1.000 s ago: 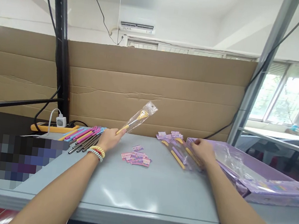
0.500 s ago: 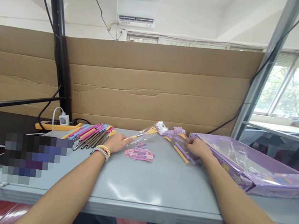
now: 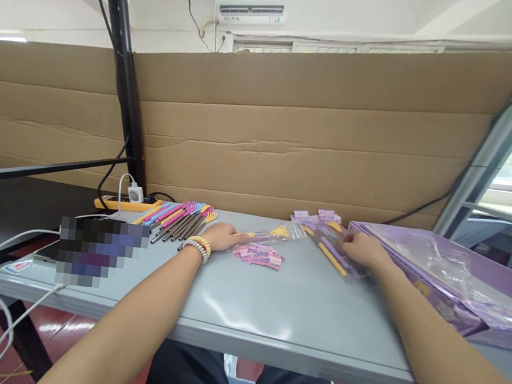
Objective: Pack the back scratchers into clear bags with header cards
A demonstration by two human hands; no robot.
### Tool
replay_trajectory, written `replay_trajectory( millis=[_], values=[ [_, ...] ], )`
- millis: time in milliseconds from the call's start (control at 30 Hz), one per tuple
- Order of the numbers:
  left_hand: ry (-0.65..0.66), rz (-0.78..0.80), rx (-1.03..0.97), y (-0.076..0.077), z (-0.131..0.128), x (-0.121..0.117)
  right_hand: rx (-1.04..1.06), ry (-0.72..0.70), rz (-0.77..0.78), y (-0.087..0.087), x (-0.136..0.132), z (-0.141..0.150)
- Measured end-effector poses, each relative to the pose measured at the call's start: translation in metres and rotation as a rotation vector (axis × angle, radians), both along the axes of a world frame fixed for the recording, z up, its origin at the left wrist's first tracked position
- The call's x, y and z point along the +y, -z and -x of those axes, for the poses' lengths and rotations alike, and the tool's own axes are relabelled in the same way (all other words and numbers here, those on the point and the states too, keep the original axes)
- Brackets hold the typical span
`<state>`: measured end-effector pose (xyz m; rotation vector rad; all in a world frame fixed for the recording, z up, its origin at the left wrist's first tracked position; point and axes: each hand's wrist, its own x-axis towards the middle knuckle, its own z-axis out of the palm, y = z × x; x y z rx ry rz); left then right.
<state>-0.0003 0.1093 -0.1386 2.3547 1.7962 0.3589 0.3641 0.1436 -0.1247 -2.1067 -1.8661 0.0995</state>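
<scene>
My left hand is closed on the handle end of a yellow back-scratcher in a clear bag, which lies flat on the grey table. Just in front of it sits a small heap of pink and purple cards. My right hand rests with fingers curled on a pile of bagged scratchers with purple header cards. A row of loose scratchers with pink, blue and yellow handles lies left of my left hand.
A purple box with clear film stands at the right. An orange power strip with a white plug sits at the back left by a black post. A cardboard wall backs the table. White cables hang at the left.
My left hand has lowered the bagged yellow scratcher from up in the air down flat onto the table. My right hand has stayed on the pile. The view has tilted and shifted left.
</scene>
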Motion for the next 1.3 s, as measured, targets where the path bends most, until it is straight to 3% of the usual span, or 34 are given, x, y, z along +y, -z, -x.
replay_trajectory(
  millis=[600, 1300],
  values=[
    [-0.033, 0.018, -0.009, -0.0064, -0.0045, -0.0079, 0.03, 0.001, 0.035, -0.0009, 0.0027, -0.0016],
    [-0.006, 0.048, -0.021, -0.0089, -0.0009, -0.001, 0.031, 0.019, -0.022, 0.001, 0.0056, -0.0026]
  ],
)
